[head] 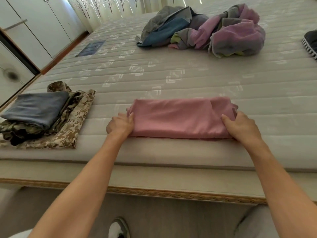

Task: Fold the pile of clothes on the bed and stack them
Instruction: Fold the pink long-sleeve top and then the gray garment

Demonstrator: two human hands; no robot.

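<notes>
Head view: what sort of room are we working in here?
Most likely a home bedroom. A wide quilted grey mattress fills the view, white wardrobe doors line the left wall, and tree-patterned curtains hang behind. Both hands grip a folded pink cloth at the near edge.

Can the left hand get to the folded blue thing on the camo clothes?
Probably yes. The left hand grips the pink cloth, and the folded blue garment lies close on its side atop the camouflage clothes, with only bare mattress between. It must let go first.
</notes>
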